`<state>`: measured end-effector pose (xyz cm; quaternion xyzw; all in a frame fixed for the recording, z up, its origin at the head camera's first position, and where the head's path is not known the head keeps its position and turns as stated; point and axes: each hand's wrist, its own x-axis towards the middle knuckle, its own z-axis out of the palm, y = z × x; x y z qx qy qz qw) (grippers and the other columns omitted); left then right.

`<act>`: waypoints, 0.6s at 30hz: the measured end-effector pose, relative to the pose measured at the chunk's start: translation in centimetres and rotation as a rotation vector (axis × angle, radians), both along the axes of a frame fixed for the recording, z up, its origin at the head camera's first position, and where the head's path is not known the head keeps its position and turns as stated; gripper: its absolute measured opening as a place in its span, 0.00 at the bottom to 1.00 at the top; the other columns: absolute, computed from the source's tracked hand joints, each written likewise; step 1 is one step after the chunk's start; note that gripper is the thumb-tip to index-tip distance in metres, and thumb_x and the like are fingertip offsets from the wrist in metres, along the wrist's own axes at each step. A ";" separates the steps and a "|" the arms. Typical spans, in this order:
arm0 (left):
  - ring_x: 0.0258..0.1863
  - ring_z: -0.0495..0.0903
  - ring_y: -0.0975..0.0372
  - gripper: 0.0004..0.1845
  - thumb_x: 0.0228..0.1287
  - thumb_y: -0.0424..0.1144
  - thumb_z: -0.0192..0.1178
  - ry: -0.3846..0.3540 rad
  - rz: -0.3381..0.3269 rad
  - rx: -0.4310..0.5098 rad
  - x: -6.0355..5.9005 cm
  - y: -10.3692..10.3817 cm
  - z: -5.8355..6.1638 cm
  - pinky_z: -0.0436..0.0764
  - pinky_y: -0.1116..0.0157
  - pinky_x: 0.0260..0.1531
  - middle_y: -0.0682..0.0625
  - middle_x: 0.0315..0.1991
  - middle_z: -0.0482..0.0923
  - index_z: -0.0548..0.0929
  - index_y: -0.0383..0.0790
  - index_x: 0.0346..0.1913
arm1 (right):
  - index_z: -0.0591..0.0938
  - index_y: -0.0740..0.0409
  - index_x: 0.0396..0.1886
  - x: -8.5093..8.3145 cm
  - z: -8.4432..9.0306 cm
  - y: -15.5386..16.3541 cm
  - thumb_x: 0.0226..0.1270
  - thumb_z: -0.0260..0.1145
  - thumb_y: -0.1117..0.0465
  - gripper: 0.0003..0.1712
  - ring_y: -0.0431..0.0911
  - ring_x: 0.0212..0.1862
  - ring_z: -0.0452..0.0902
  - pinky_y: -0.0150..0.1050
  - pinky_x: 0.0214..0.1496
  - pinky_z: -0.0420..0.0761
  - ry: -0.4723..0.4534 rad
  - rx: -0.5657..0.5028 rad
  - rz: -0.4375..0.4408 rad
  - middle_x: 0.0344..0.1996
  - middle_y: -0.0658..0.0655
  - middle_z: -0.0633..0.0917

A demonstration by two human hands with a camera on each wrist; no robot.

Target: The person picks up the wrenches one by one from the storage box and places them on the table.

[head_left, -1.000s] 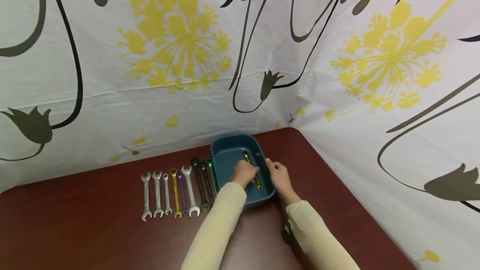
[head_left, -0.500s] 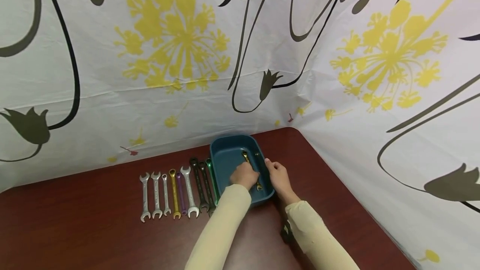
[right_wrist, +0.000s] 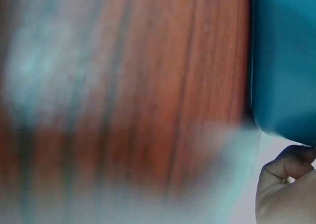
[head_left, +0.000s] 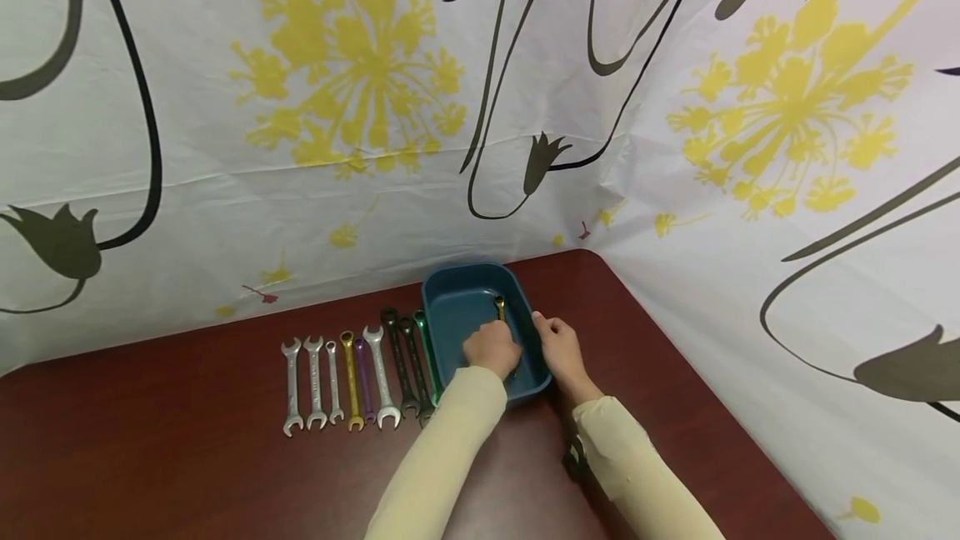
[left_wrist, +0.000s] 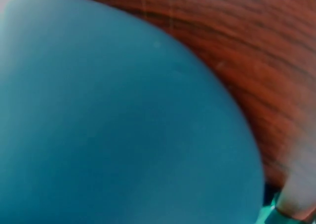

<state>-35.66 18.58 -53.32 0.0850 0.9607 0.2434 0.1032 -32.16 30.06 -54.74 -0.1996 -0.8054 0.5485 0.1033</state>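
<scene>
A gold combination wrench (head_left: 500,307) lies lengthwise inside the blue tray (head_left: 450,280), its ring end pointing to the back. My left hand (head_left: 491,347) reaches into the tray with curled fingers and grips the wrench near the middle, covering most of the shaft. On the tray's right side, my right hand (head_left: 561,350) holds the rim. In the right wrist view, the bent fingers of that hand (right_wrist: 284,192) sit beside the tray's corner (right_wrist: 281,86). The left wrist view is mostly filled by the tray's blurred blue surface (left_wrist: 123,110).
A row of wrenches lies left of the tray: silver (head_left: 292,386), gold (head_left: 352,382), purple (head_left: 364,382), black (head_left: 401,365) and green (head_left: 428,357). The row's green wrench lies close along the tray. A printed white cloth (head_left: 375,215) hangs behind the brown table (head_left: 187,440).
The ring end of the gold wrench has swung slightly right, so it lies straighter in the tray. My left hand has shifted slightly over it. The right hand stays on the rim.
</scene>
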 end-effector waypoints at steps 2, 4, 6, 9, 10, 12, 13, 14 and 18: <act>0.20 0.76 0.56 0.16 0.63 0.48 0.61 -0.006 0.003 0.013 -0.1 -0.1 -0.1 0.77 0.57 0.25 0.47 0.20 0.78 0.82 0.42 0.23 | 0.72 0.58 0.28 0.0 0.0 0.1 0.73 0.54 0.43 0.23 0.45 0.26 0.62 0.38 0.32 0.66 0.005 -0.009 0.004 0.20 0.50 0.66; 0.19 0.76 0.56 0.17 0.64 0.47 0.60 -0.015 0.008 0.034 -0.1 -0.2 -0.1 0.75 0.58 0.23 0.47 0.19 0.77 0.81 0.42 0.20 | 0.71 0.58 0.28 0.1 0.0 0.1 0.73 0.54 0.43 0.24 0.45 0.24 0.61 0.37 0.31 0.65 0.012 -0.013 0.013 0.20 0.49 0.65; 0.18 0.75 0.57 0.17 0.65 0.47 0.59 -0.032 0.012 0.063 -0.1 -0.4 0.0 0.73 0.59 0.21 0.48 0.18 0.76 0.80 0.42 0.20 | 0.71 0.57 0.28 0.2 0.0 0.2 0.73 0.54 0.42 0.24 0.44 0.23 0.60 0.37 0.30 0.64 0.017 -0.022 0.017 0.19 0.49 0.64; 0.18 0.75 0.57 0.17 0.66 0.46 0.59 -0.075 0.015 0.121 0.0 -0.7 0.3 0.71 0.60 0.20 0.48 0.17 0.75 0.81 0.42 0.22 | 0.70 0.57 0.28 0.2 0.1 0.2 0.73 0.54 0.41 0.24 0.43 0.21 0.57 0.37 0.27 0.63 0.017 -0.031 0.028 0.17 0.48 0.63; 0.17 0.75 0.58 0.17 0.67 0.45 0.58 -0.090 0.016 0.138 0.0 -0.8 0.3 0.71 0.60 0.20 0.48 0.17 0.75 0.81 0.42 0.22 | 0.69 0.57 0.28 0.2 0.1 0.2 0.73 0.54 0.41 0.24 0.43 0.20 0.57 0.37 0.27 0.63 0.015 -0.034 0.031 0.16 0.47 0.63; 0.16 0.76 0.58 0.17 0.68 0.44 0.57 -0.126 0.016 0.174 0.1 -0.9 0.5 0.70 0.61 0.20 0.49 0.16 0.77 0.80 0.42 0.22 | 0.69 0.57 0.28 0.3 0.1 0.2 0.73 0.54 0.41 0.24 0.43 0.20 0.56 0.37 0.26 0.63 0.011 -0.040 0.034 0.16 0.47 0.62; 0.16 0.76 0.59 0.18 0.68 0.44 0.56 -0.143 0.014 0.189 0.2 -1.0 0.6 0.71 0.61 0.20 0.49 0.15 0.77 0.80 0.42 0.21 | 0.70 0.57 0.29 0.3 0.1 0.2 0.73 0.54 0.42 0.24 0.42 0.20 0.56 0.37 0.27 0.63 0.009 -0.041 0.033 0.16 0.47 0.62; 0.15 0.77 0.59 0.18 0.69 0.43 0.56 -0.156 0.011 0.202 0.2 -1.0 0.7 0.71 0.62 0.20 0.49 0.14 0.78 0.81 0.42 0.20 | 0.70 0.57 0.29 0.3 0.2 0.2 0.73 0.54 0.42 0.24 0.43 0.20 0.57 0.37 0.27 0.63 0.005 -0.040 0.033 0.17 0.48 0.62; 0.15 0.79 0.59 0.18 0.69 0.40 0.55 -0.196 0.003 0.234 0.5 -1.2 1.0 0.71 0.63 0.20 0.48 0.13 0.80 0.81 0.41 0.19 | 0.72 0.59 0.32 0.3 0.2 0.1 0.73 0.54 0.43 0.23 0.43 0.22 0.59 0.37 0.28 0.64 -0.007 -0.037 0.024 0.19 0.49 0.64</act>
